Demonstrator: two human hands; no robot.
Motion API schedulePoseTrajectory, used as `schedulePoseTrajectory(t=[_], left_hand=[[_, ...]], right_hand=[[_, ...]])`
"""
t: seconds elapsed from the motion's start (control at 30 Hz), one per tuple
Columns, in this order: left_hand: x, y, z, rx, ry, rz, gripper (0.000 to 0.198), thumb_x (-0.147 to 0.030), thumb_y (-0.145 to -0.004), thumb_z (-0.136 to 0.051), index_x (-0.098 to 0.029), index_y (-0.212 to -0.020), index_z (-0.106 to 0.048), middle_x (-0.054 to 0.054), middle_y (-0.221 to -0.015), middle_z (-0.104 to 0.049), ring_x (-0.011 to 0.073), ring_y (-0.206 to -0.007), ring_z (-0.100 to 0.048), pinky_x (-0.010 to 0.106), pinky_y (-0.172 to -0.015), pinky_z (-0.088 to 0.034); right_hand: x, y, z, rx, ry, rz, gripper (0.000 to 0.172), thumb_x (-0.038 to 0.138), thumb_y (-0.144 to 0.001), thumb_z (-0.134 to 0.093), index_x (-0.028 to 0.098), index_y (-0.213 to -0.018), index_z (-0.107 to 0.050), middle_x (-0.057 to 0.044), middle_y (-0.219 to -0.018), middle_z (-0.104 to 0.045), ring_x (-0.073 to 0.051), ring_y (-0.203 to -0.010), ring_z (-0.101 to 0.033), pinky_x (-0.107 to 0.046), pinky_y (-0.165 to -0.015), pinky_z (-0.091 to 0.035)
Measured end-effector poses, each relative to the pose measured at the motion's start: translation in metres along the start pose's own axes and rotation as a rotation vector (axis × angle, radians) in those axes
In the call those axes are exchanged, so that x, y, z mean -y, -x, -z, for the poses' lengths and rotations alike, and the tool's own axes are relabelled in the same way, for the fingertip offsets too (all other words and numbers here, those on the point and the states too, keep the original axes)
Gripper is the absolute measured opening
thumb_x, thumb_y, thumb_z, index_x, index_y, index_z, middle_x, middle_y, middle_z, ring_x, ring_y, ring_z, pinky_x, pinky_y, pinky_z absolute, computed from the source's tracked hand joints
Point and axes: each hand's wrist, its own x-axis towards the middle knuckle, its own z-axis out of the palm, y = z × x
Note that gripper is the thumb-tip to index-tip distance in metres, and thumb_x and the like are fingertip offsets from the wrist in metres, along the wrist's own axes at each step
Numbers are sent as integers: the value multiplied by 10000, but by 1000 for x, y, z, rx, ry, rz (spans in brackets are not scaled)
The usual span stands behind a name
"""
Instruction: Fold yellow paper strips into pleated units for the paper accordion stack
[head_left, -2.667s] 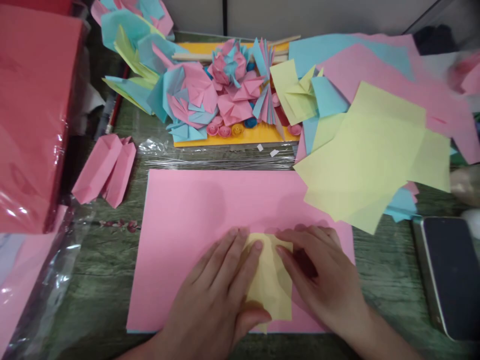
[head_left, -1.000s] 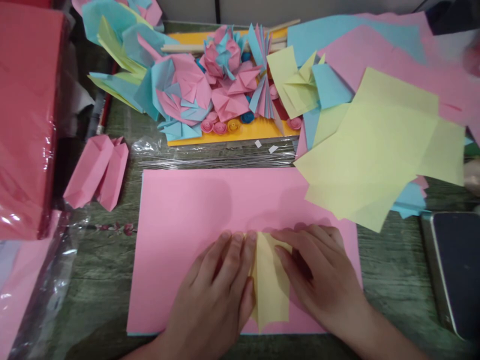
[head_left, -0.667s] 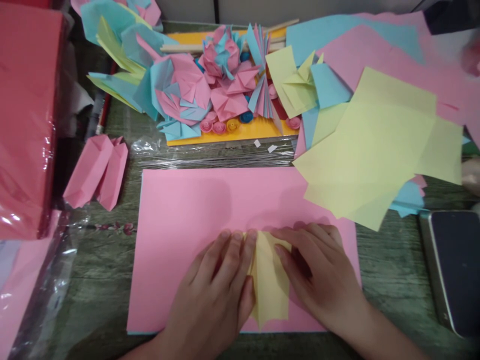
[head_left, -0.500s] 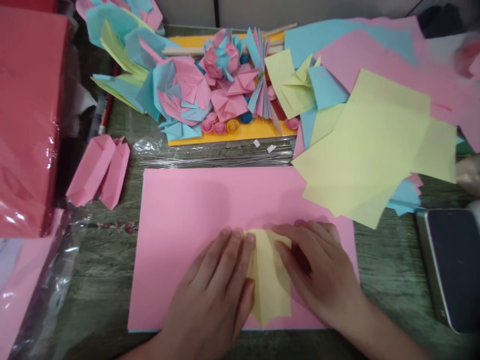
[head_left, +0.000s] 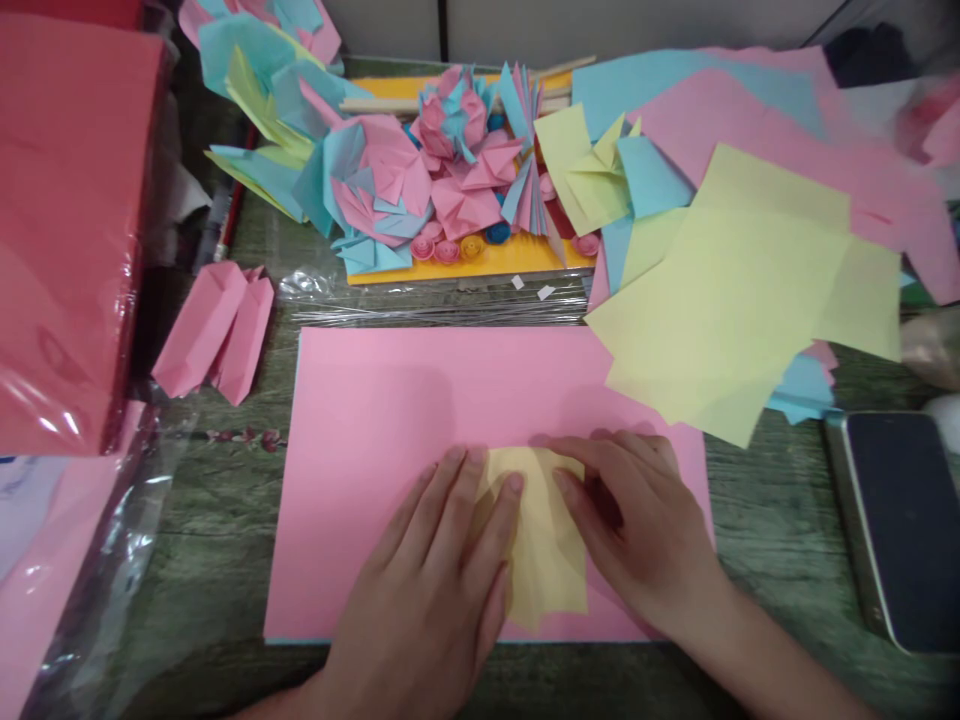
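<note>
A small yellow sheet of paper [head_left: 551,560] with lengthwise creases lies on a stack of pink paper [head_left: 367,400]. My left hand [head_left: 435,580] rests flat over its left side, fingers stretched out, the index fingertip pressing near the middle crease. At the upper right corner of the yellow paper, my right hand [head_left: 645,530] is closed, thumb and index finger pinching the edge. The left hand hides the paper's left part. The right hand's other fingers are curled and partly out of sight.
Folded pink pieces [head_left: 214,330] sit to the left, near red packs in plastic [head_left: 67,240]. Paper flowers [head_left: 390,180] and thin wires [head_left: 442,312] lie behind the stack. Large yellow sheets [head_left: 735,300] overlap its upper right corner. A phone [head_left: 900,530] rests at right.
My left index finger has shifted slightly right onto the yellow paper, parting from the other fingers, and the paper looks flatter and more spread at left. The right hand keeps its pinch.
</note>
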Motion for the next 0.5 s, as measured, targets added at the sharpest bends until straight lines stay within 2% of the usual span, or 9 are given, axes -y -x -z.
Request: schedulePoseTrajectory(t=[0.5], left_hand=[[-2,-1,0,8,-26,0,478,-316,-861,-392,-134,-1303,-403,179,-1307,-446,320,-1229,-390,423,-940,-434]], right_hand=[[1,0,0,15,1,-8,236,164,-838,-464,212,-1061,-524,6,-769,-587,-159,-770,-497,-321,-730,-326]])
